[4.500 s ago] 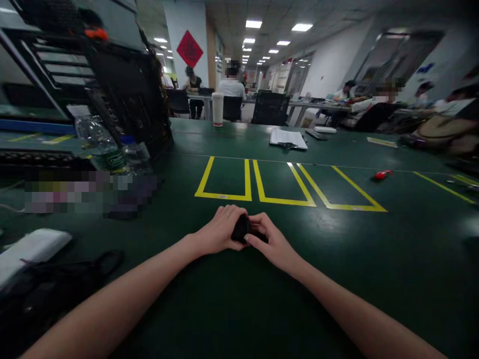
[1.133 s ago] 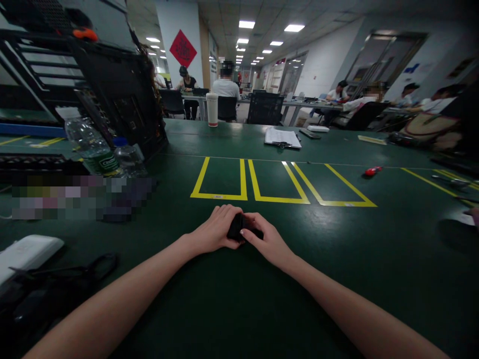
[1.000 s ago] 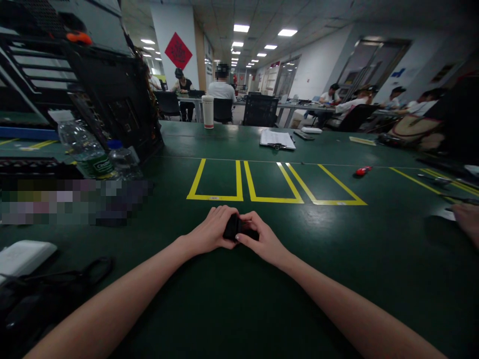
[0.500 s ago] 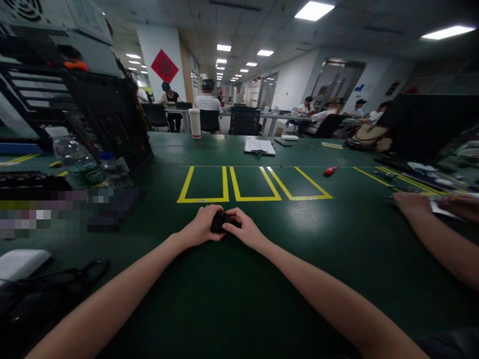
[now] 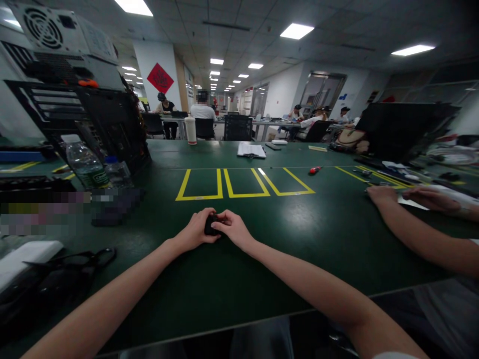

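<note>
Both my hands meet over the green tabletop [image 5: 284, 249], just in front of the yellow tape outlines [image 5: 245, 195]. Between them is a small black object [image 5: 210, 226], rounded and dark; its kind is too covered by fingers to make out. My left hand [image 5: 195, 230] is closed around its left side, thumb below and fingers over the top. From the other side my right hand [image 5: 235, 230] grips it, with the thumb pressed on the near face and the fingers curled behind.
A red screwdriver-like tool [image 5: 315, 170] and a clipboard with papers [image 5: 251, 150] lie farther back. At left are plastic bottles [image 5: 84, 162], a computer case [image 5: 108, 119] and black glasses [image 5: 90, 257]. A co-worker's hands [image 5: 385, 195] rest at right; a white cup [image 5: 190, 131] stands behind.
The camera view has tilted and shifted, bringing the table's near edge into sight. Both hands keep hold of the black object, which appears slightly turned.
</note>
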### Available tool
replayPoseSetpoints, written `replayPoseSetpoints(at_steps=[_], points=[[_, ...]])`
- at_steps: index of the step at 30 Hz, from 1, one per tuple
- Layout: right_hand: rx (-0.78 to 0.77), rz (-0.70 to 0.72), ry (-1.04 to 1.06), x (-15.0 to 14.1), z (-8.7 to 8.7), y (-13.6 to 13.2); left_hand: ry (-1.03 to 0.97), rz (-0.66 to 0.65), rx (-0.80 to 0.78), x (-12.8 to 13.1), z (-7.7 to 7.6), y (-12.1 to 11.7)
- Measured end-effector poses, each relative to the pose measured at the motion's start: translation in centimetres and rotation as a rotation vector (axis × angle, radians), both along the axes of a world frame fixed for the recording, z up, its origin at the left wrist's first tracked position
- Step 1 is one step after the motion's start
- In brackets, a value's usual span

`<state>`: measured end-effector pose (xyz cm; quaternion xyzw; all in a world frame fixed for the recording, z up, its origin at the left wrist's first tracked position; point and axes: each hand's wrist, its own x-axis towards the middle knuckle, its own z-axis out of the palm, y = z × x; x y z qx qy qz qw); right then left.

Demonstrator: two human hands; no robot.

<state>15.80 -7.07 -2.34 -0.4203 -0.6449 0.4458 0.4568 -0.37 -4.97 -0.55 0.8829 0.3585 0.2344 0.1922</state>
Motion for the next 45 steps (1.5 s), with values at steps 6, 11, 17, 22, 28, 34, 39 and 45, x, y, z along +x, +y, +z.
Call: replayPoseSetpoints(at_steps=[6,11,17,22,28,34,39,45], points=[[0.054,-0.124,-0.067,-1.0,-0.5,-1.9,-0.039,0.059,0.045,0.3,-0.8,-1.1],[0.060,-0.144,-0.042,-1.3,-0.7,-1.8,-0.103,0.108,0.087,0.6,-1.6,-1.7],[-0.032,-0.077,-0.028,-0.9,-0.2,-2.3,-0.146,0.062,0.078,0.1,-1.5,-2.6],[-0.137,0.018,-0.022,-0.3,0.6,-2.5,-0.162,0.056,0.015,-0.3,-1.6,-2.2],[-0.149,0.073,-0.064,0.0,1.3,-2.5,-0.127,0.037,0.017,-0.4,-1.4,-2.2],[-0.103,0.166,-0.023,0.1,1.9,-3.0,-0.126,0.036,0.050,-0.4,-1.0,-2.7],[-0.097,0.151,-0.056,0.3,1.9,-2.7,-0.139,0.036,0.027,-0.4,-1.1,-2.6],[-0.090,0.072,-0.120,0.5,1.1,-2.0,-0.124,0.033,0.033,-0.1,-1.5,-2.4]])
